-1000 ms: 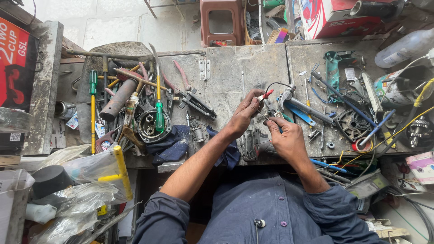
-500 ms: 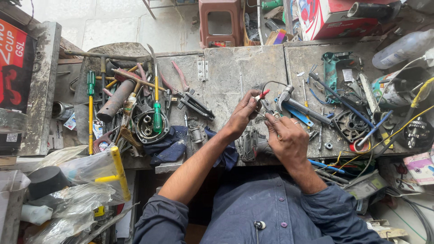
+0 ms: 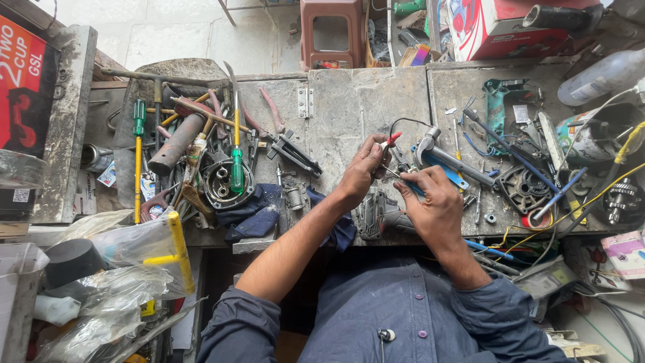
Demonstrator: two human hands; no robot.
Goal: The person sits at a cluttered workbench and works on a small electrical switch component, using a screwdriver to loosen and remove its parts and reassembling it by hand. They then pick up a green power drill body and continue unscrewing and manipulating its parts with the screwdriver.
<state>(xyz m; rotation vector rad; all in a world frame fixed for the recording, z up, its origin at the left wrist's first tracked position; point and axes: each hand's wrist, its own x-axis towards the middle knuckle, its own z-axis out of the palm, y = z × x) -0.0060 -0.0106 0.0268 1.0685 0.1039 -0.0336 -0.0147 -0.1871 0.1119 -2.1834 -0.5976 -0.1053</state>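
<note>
My left hand (image 3: 363, 169) pinches a thin black wire with a red connector (image 3: 391, 139) at its tip, held above the grey workbench (image 3: 349, 107). My right hand (image 3: 433, 205) grips a slim blue-handled tool (image 3: 411, 184) whose tip points toward the wire end. Under both hands lies a grey power-tool body (image 3: 376, 214) at the bench's front edge. A hammer (image 3: 443, 156) rests just right of the hands.
Green-and-yellow screwdrivers (image 3: 236, 158), pliers, a pipe and a round motor housing (image 3: 225, 185) crowd the left of the bench. A teal drill shell (image 3: 500, 107), gear plate (image 3: 521, 188), cables and a plastic bottle (image 3: 601, 77) lie right. A brown stool (image 3: 332, 30) stands behind. Plastic bags (image 3: 127, 242) sit lower left.
Both hands stay at the same spot over the power-tool body; the right hand has shifted slightly nearer the wire end.
</note>
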